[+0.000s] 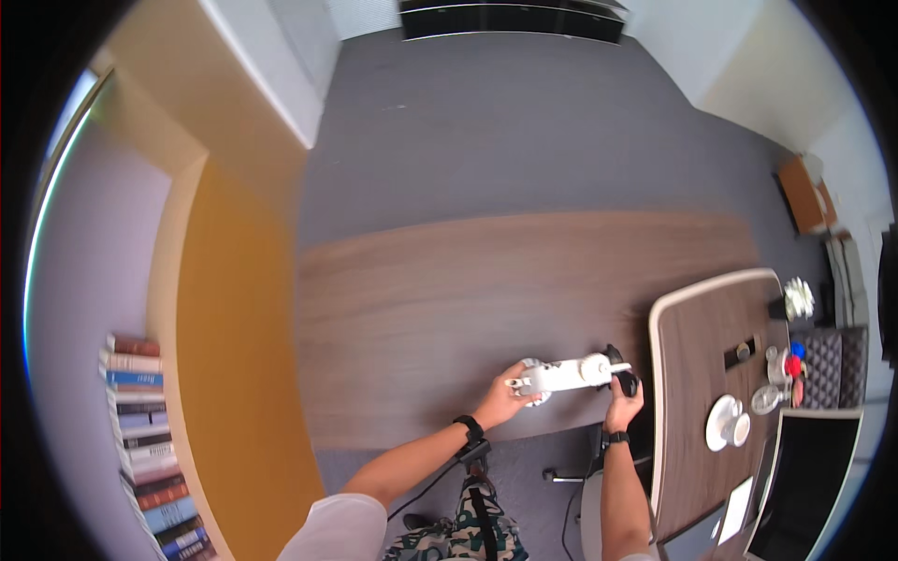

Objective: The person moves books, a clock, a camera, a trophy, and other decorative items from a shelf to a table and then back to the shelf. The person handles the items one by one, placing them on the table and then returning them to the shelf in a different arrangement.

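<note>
A white device with a long flat body and a round knob-like part (pixel 568 375) is held between both hands, over the near edge of the wooden desk (pixel 421 315). My left hand (pixel 506 400) grips its left end, beside a round, partly see-through piece. At the right end, my right hand (pixel 623 405) is closed around a black part of it. The device's exact kind cannot be told. Whether it touches the desk top is unclear.
Right of the hands stands a second, pale-rimmed desk (pixel 656 393) with a cup on a saucer (pixel 722 423), a monitor (pixel 803 484), a white flower pot (pixel 798 300) and small ornaments. A chair (pixel 593 515) is below my right forearm. Books (pixel 144 421) line the left shelf.
</note>
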